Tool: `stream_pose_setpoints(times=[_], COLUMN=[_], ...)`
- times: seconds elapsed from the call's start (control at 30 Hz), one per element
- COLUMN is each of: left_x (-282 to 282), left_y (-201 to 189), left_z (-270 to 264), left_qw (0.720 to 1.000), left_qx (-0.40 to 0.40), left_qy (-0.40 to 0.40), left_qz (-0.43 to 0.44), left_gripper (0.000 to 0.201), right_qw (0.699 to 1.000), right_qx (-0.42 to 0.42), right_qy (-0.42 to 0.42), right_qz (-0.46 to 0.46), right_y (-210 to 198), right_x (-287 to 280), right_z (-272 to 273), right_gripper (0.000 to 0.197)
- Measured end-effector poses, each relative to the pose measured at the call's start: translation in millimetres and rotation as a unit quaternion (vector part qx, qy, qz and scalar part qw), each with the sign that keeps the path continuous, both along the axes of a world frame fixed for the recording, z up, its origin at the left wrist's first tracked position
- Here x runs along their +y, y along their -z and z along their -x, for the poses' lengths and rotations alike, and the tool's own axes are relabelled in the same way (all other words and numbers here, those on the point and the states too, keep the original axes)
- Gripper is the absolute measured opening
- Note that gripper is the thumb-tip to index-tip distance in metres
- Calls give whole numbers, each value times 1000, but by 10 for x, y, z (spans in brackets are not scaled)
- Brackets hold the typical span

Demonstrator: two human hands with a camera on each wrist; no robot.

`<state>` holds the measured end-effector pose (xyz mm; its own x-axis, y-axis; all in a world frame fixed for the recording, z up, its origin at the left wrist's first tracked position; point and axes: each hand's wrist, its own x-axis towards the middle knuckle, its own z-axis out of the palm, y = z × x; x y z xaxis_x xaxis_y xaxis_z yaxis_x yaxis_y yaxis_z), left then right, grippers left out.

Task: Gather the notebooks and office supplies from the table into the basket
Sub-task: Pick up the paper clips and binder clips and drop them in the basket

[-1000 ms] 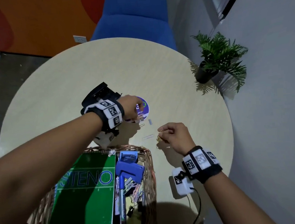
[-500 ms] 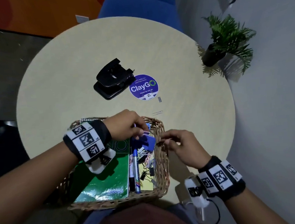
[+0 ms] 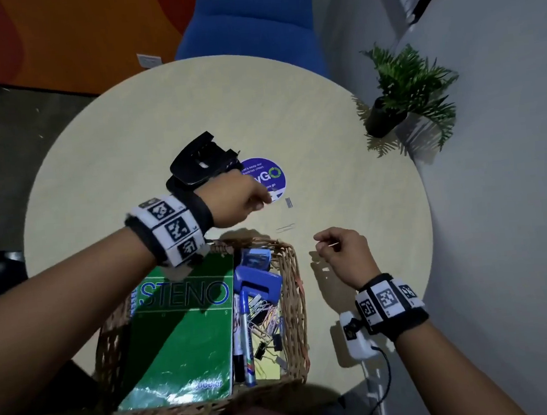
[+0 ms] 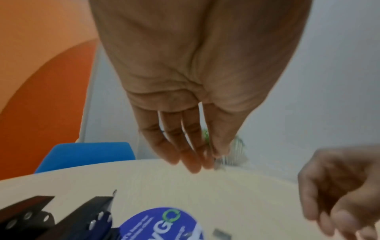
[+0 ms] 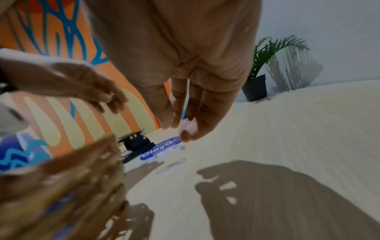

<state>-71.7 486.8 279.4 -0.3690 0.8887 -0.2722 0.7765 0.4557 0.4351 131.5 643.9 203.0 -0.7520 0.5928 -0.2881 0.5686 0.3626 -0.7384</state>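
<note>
Basket (image 3: 296, 308) sits at my near table (image 3: 128, 147) edge, holding a green steno notebook (image 3: 181, 341), markers and clips. A paper clip (image 3: 285, 228) and staple strip (image 3: 289, 203) lie beyond it beside the round sticker (image 3: 271, 174). My left hand (image 3: 237, 202) hovers there, fingers straight, empty. My right hand (image 3: 344, 252) pinches something thin I cannot identify. The hole punch (image 3: 200, 164) lies farther left.
</note>
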Motion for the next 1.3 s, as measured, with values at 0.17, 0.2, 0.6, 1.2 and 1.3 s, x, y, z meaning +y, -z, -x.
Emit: stream_pose_setpoints(times=[0.17, 0.2, 0.6, 1.2, 1.3], left_x=[819, 954, 1579, 700, 227], left_y=[200, 270, 915, 98, -45], left_z=[254, 268, 177, 116, -184], left_qw=[989, 986, 960, 994, 981], left_qx=[86, 80, 72, -80, -158], left_qy=[44, 55, 146, -69, -80], left_qz=[112, 133, 227, -9, -78], left_gripper=[27, 26, 13, 14, 17], right_qw=[999, 995, 942, 987, 987], right_qx=[-31, -37, -96, 34, 61], right_qy=[-16, -63, -280, 56, 37], right_qz=[-30, -65, -159, 146, 142], right_y=[257, 291, 550, -5, -141], right_x=[107, 99, 89, -166, -312], right_z=[408, 480, 495, -379, -535], right_gripper=[20, 25, 12, 24, 17])
